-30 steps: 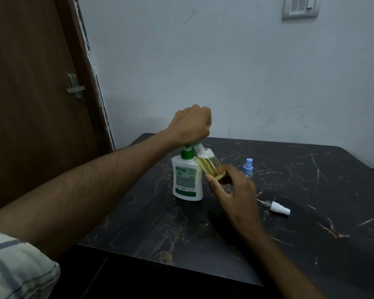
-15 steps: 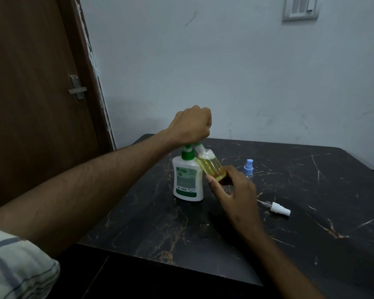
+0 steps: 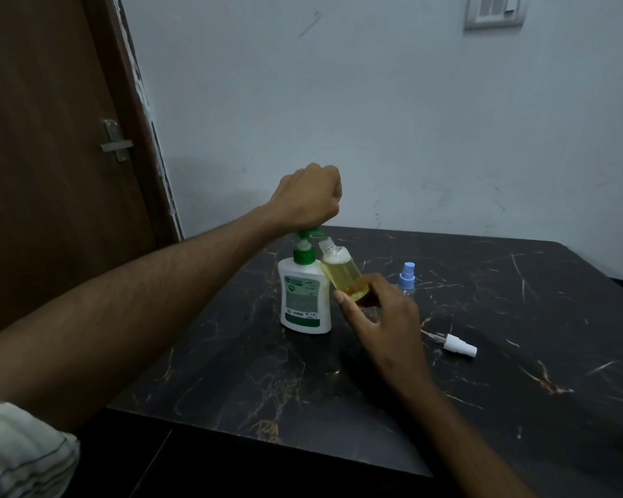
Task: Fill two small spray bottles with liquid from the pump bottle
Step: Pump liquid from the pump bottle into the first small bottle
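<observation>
A white pump bottle [image 3: 304, 300] with a green pump stands on the dark marble table [image 3: 500, 354]. My left hand [image 3: 310, 199] is curled into a fist and rests on top of the green pump head [image 3: 308, 234]. My right hand [image 3: 385, 318] pinches the base of a small clear bottle [image 3: 343, 273] and tilts its open neck under the pump spout. This bottle holds yellow liquid over most of its height. A second small bottle with a blue spray cap [image 3: 407, 278] stands just behind my right hand.
A white spray nozzle [image 3: 459, 346] with its dip tube lies on the table to the right of my right hand. A brown door [image 3: 51, 156] is at the left and a pale wall runs behind the table.
My left fist and the pump head under it have risen a little. The right hand and the tilted bottle have stayed in place.
</observation>
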Demonstrator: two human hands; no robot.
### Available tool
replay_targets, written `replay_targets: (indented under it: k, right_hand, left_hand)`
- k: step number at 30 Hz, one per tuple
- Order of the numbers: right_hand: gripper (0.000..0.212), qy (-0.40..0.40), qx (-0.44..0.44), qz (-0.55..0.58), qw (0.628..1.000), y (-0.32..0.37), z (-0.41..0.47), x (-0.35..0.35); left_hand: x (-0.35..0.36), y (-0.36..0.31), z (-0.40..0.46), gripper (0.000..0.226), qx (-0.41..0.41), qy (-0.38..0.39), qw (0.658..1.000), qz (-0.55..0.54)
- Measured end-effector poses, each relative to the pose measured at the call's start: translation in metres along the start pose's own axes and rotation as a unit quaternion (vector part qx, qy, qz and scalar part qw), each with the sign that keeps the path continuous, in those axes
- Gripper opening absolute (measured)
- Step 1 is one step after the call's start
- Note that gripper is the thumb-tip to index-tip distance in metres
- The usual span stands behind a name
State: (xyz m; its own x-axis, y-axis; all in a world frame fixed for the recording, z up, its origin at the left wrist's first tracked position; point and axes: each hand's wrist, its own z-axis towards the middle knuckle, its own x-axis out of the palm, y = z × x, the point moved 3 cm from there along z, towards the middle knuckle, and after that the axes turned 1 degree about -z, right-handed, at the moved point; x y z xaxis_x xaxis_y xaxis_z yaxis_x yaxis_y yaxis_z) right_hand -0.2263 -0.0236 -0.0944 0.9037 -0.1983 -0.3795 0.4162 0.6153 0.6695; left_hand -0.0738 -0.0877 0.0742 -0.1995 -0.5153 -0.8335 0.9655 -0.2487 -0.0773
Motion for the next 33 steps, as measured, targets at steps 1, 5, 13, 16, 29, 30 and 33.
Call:
replay_targets:
  k: [1,5,13,16,29,30,33]
  right_hand:
    - [0.033,0.004,0.001,0.0,1.0,-0.001,0.0,0.0]
    - [0.037,0.029,0.003,-0.01,1.0,-0.001,0.0,0.002]
    - [0.03,0.018,-0.002,0.01,1.0,-0.001,-0.001,0.0]
    - [0.029,0.017,0.0,0.015,1.0,0.0,-0.001,0.0]
    - [0.034,-0.002,0.016,0.04,0.999,0.004,-0.001,-0.003]
    - [0.033,-0.003,0.015,0.051,0.999,0.006,-0.002,-0.005]
    - [0.032,-0.005,0.014,0.079,0.997,0.011,-0.003,-0.008]
  left_hand:
    - [-0.001,0.0,0.0,0.027,-0.002,-0.002,1.0,-0.004]
    - [-0.004,0.001,-0.002,0.027,-0.012,-0.005,1.0,-0.016]
    - [-0.013,0.003,-0.002,0.027,-0.051,-0.014,0.998,-0.021]
    - [-0.018,0.003,-0.003,0.028,-0.05,-0.011,0.998,-0.03]
    - [-0.056,-0.016,-0.131,0.009,0.01,-0.282,0.947,-0.151]
    - [-0.05,-0.024,-0.148,0.004,0.017,-0.276,0.947,-0.164]
    - [-0.02,-0.038,-0.18,0.012,-0.016,-0.215,0.953,-0.211]
